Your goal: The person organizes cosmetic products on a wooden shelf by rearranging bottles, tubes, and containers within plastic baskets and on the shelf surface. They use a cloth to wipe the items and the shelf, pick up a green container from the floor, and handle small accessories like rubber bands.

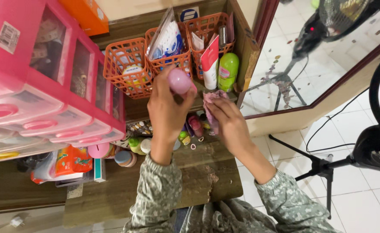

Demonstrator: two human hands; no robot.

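A low wooden table (198,172) stands in a corner on a white tiled floor (371,203), with a big mirror (328,56) leaning at two o'clock and a black fan base (377,146) at three o'clock. In the middle of the view the left hand (166,114) is closed around a small pink round bottle (179,81), with the fingers wrapped around its lower part and the smooth rounded top poking out at twelve o'clock from the hand. The bottle looks like hard, shiny plastic. I think it is light and a bit slippery, so the best place to hold it is around its sides, just as the hand does now. Just to the right, the right hand (228,121) pinches a crumpled pink cloth (212,98). The cloth looks soft and floppy and will bend any way it is squeezed. The cloth is near the bottle, but I cannot tell if they touch. Behind them, at twelve o'clock, stand three orange baskets (127,67) with holes in their sides, a white and red tube (210,62) and a green bottle (228,71). At nine o'clock is a pink set of plastic drawers (47,95). Small jars and tiny colourful things lie on the table under the hands.
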